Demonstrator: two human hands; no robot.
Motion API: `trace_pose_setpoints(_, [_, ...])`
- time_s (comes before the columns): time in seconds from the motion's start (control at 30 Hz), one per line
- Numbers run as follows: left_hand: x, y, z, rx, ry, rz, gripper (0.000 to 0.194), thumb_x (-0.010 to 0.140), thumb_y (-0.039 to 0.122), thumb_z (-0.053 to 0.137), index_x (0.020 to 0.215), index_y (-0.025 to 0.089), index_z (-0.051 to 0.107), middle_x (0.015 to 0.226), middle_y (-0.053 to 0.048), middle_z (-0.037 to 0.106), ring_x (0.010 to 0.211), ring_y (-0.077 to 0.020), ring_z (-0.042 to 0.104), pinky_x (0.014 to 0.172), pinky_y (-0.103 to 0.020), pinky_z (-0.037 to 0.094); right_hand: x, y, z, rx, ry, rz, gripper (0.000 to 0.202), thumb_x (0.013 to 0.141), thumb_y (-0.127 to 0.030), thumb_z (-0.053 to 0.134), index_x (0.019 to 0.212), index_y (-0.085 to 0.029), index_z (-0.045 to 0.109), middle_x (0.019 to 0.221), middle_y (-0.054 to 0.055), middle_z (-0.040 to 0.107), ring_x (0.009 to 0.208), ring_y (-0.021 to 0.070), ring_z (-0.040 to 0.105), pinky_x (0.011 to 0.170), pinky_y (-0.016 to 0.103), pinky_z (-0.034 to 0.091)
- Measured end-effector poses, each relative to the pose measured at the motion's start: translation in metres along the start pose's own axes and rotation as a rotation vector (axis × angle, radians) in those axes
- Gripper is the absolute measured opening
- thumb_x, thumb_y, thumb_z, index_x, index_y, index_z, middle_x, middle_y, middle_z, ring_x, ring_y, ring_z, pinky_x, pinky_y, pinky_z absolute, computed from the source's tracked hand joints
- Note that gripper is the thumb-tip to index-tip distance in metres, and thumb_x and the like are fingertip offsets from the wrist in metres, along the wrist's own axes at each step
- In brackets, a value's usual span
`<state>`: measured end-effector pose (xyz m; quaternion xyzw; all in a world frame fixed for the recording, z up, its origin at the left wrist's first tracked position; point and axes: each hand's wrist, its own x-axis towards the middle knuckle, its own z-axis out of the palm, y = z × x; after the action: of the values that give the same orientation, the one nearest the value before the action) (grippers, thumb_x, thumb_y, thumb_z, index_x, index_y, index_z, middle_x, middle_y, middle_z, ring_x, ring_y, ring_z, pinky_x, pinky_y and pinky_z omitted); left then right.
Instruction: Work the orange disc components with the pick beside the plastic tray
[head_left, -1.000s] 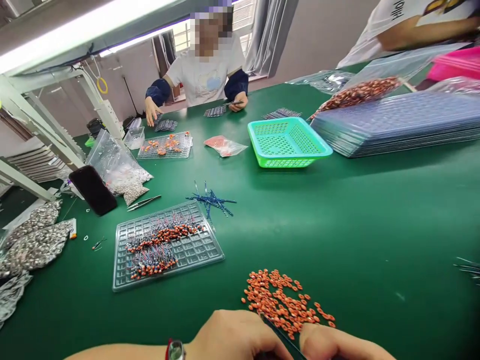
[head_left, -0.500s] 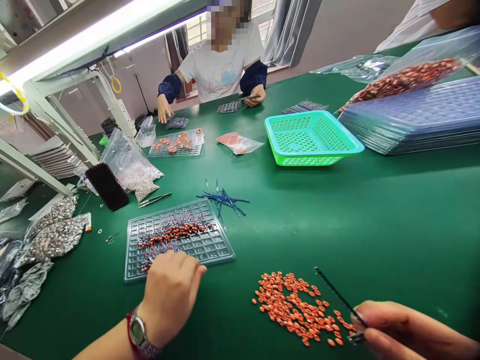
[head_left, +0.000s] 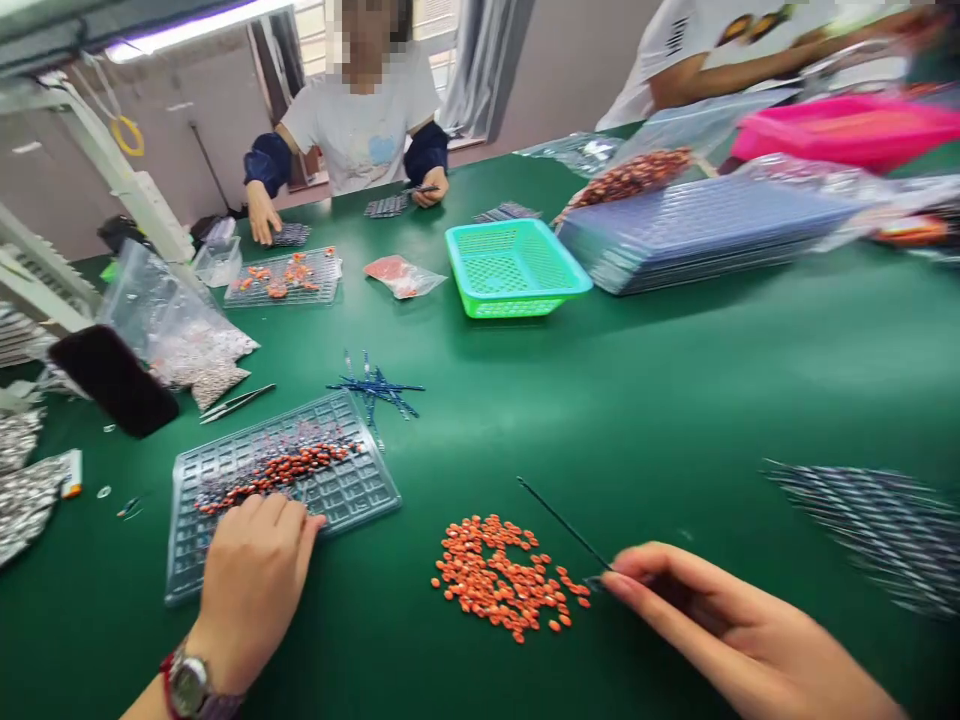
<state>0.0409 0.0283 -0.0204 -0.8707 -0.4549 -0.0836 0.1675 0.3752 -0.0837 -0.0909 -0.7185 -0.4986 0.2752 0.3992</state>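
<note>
My left hand (head_left: 255,575), with a watch at the wrist, lies over the lower edge of a clear compartment tray (head_left: 375,490). Its fingertips are hidden behind the hand, so what they hold cannot be made out. Rows of small orange-tipped pieces (head_left: 292,463) rest in that tray. On the right, my right hand (head_left: 697,610) pinches a thin dark strip (head_left: 564,525) between thumb and forefinger, its free end pointing up and left. Just left of these fingers a loose pile of orange oval beads (head_left: 499,580) lies on the green table (head_left: 600,400).
Dark blue strips (head_left: 375,388), tweezers (head_left: 238,402) and a phone (head_left: 112,380) lie beyond the tray. Farther back are a green basket (head_left: 517,270) and stacked trays (head_left: 705,230). More strips (head_left: 870,525) lie far right. A person (head_left: 360,130) works across the table.
The view has swung right, bringing a pink basket and the strips at far right into sight. My right hand shows more fully, still pinching the strip; my left hand remains at the tray.
</note>
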Motion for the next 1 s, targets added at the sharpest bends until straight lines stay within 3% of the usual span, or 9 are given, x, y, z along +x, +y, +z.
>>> trace_pose_setpoints(0.07, [-0.001,0.001,0.001,-0.011,0.071,0.049,0.022,0.092,0.028,0.055,0.071,0.021,0.057,0.067,-0.001,0.056,0.066,-0.0220,0.049,0.066,-0.036,0.033,0.002,-0.014,-0.002,-0.033,-0.094,-0.034,0.032,0.084,-0.051,0.057,0.069,-0.025,0.065,0.056,0.000,0.063,0.049,0.0176,0.060,0.043,0.024,0.050])
trace_pose_setpoints(0.2, [-0.006,0.009,0.010,-0.088,0.207,0.191,0.014,0.093,0.024,0.053,0.093,0.016,0.065,0.083,-0.004,0.066,0.074,-0.0201,0.056,0.074,-0.036,0.039,0.004,-0.024,-0.004,-0.161,-0.071,-0.110,0.028,0.089,-0.042,0.053,0.068,-0.024,0.060,0.054,-0.002,0.057,0.046,0.0153,0.052,0.043,0.025,0.044])
trace_pose_setpoints(0.33, [-0.009,0.013,0.023,-0.026,0.181,0.288,0.029,0.091,0.007,0.045,0.116,0.010,0.060,0.097,-0.008,0.068,0.083,-0.0206,0.061,0.081,-0.037,0.043,0.003,-0.022,-0.002,-0.192,-0.063,-0.155,0.027,0.092,-0.038,0.052,0.070,-0.024,0.058,0.056,-0.002,0.056,0.046,0.0149,0.051,0.043,0.025,0.043])
trace_pose_setpoints(0.47, [-0.009,0.009,0.028,-0.011,0.166,0.330,0.038,0.087,-0.003,0.037,0.116,0.008,0.059,0.097,-0.009,0.068,0.085,-0.0201,0.062,0.084,-0.037,0.045,0.004,-0.022,0.000,-0.185,-0.066,-0.177,0.028,0.093,-0.037,0.051,0.069,-0.024,0.058,0.056,-0.002,0.056,0.046,0.0149,0.051,0.043,0.026,0.042])
trace_pose_setpoints(0.7, [-0.005,0.002,0.032,-0.080,0.189,0.394,0.039,0.088,-0.003,0.036,0.119,0.005,0.058,0.100,-0.011,0.067,0.089,-0.0203,0.061,0.087,-0.037,0.044,0.001,-0.023,0.003,-0.173,-0.057,-0.198,0.027,0.093,-0.032,0.048,0.068,-0.024,0.052,0.056,-0.003,0.052,0.046,0.0133,0.048,0.043,0.024,0.041])
trace_pose_setpoints(1.0, [-0.006,-0.003,0.039,-0.146,0.258,0.405,0.037,0.087,0.002,0.052,0.122,0.011,0.060,0.100,-0.010,0.068,0.087,-0.0217,0.062,0.086,-0.039,0.043,0.002,-0.024,0.004,-0.177,-0.065,-0.225,0.026,0.089,-0.025,0.050,0.063,-0.023,0.048,0.056,-0.003,0.050,0.048,0.0125,0.045,0.043,0.024,0.039])
